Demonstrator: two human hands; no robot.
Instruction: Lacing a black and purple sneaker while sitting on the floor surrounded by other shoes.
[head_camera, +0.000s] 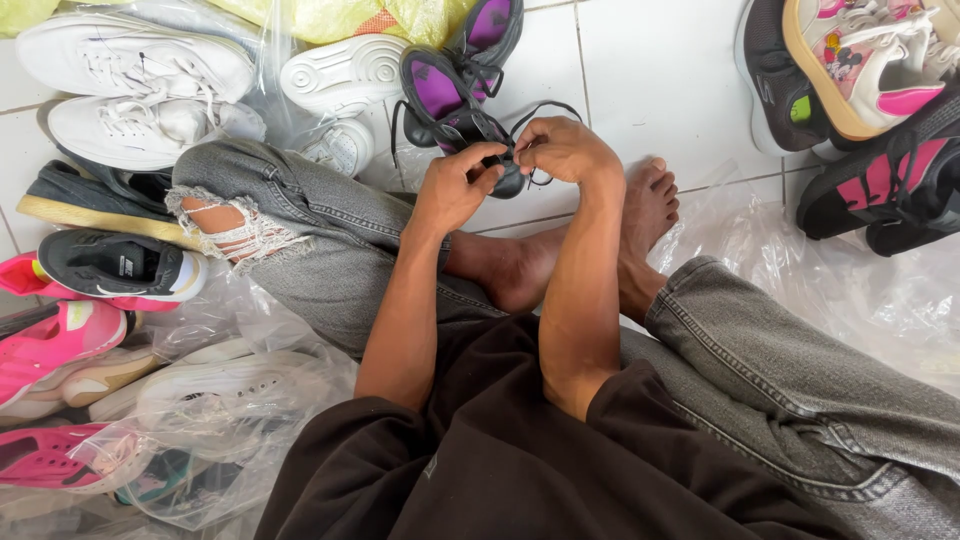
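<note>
I see the black shoe with purple lining (455, 125) at 12 o'clock, just past the crossed legs on the white tiled floor (650, 80). Left hand (452, 185) and right hand (562, 150) are both pinched on its black laces (535, 108). Looks light, soft upper, thin limp laces. Best grip: lace ends, or the heel collar. White sneakers (130, 90) bagged at 10 o'clock.

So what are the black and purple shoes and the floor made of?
The black and purple shoes look like soft fabric, matt, with a smooth purple lining and thin black laces that both hands pinch. The floor looks like glazed white tile: it has a slight sheen and straight grout lines.
</note>
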